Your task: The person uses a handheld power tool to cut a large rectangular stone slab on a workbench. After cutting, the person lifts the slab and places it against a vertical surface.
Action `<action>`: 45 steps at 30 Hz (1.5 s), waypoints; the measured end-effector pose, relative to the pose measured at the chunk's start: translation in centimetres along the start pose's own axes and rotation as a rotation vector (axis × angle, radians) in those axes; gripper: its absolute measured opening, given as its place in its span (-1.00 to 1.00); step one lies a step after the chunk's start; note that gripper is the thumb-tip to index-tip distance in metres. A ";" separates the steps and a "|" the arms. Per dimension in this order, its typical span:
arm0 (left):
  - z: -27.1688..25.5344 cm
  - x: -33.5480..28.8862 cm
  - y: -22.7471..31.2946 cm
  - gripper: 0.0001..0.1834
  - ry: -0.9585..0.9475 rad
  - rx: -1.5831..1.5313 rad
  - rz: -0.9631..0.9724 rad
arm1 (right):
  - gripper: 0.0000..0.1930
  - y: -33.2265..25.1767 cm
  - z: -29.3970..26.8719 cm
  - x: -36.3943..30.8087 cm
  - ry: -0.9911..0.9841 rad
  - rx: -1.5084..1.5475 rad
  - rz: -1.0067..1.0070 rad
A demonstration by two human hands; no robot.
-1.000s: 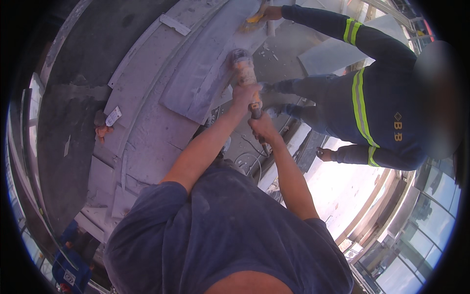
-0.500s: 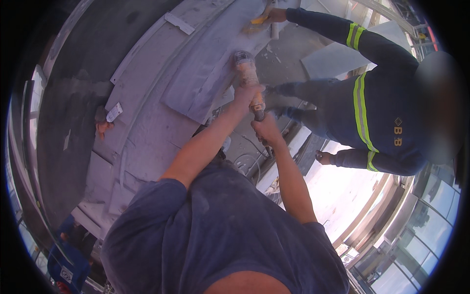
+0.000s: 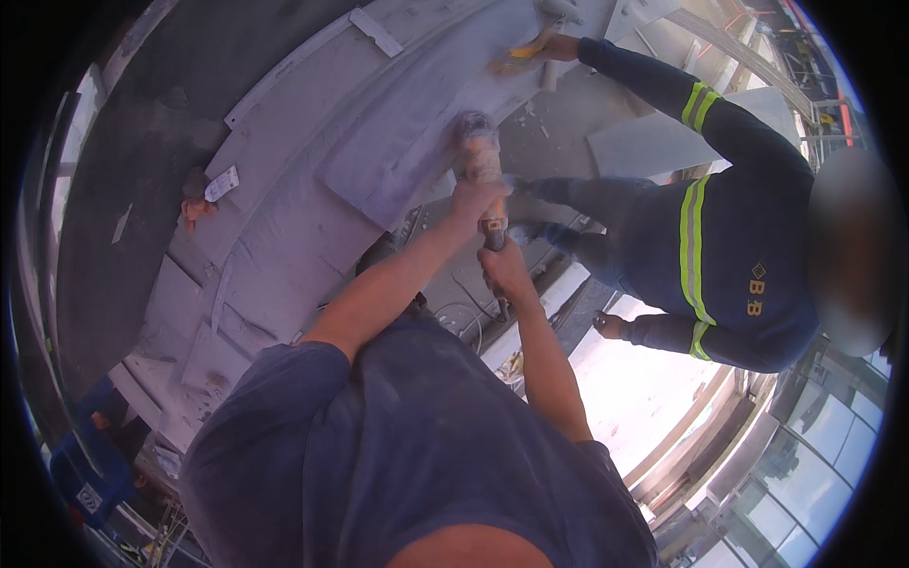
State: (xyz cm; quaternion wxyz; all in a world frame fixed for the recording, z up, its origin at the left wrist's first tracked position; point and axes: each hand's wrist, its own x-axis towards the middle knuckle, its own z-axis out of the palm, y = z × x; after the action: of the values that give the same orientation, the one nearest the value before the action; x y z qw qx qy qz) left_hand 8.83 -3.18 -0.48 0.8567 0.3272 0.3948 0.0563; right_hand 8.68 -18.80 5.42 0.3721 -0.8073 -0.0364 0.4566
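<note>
An orange, dust-coated angle grinder (image 3: 482, 159) points away from me, its round head over the edge of a grey slab (image 3: 379, 161). My left hand (image 3: 477, 201) is wrapped round the middle of its body. Behind it, my right hand (image 3: 507, 269) grips the dark rear handle. Whether the grinder's disc touches the slab cannot be made out, as its underside is hidden. Beyond the grinder, a co-worker's hand (image 3: 561, 47) holds a yellow-handled brush-like tool (image 3: 524, 57) against the slab's far part.
To my right stands the co-worker (image 3: 729, 256) in dark clothing with reflective bands. Another grey sheet (image 3: 682, 133) lies near their arm. Cables (image 3: 464, 312) run below my hands. Left are a loose strip (image 3: 376, 32), a tagged reddish object (image 3: 197, 210) and a dark curved surface (image 3: 133, 180).
The view has turned slightly, shifting the surroundings. Both hands keep their hold on the grinder, whose head sits a little lower in the picture. The co-worker's yellow-handled tool remains on the slab.
</note>
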 end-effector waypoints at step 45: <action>3.9 3.7 1.6 -0.43 0.101 -0.136 0.081 | -0.56 -1.1 -4.7 3.5 0.118 -0.315 -0.148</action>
State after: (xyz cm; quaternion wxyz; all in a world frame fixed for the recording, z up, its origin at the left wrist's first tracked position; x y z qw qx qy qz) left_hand 14.43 -2.64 0.00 0.8528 0.2809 0.4194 0.1341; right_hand 14.64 -19.28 5.08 0.2751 -0.8762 -0.1449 0.3682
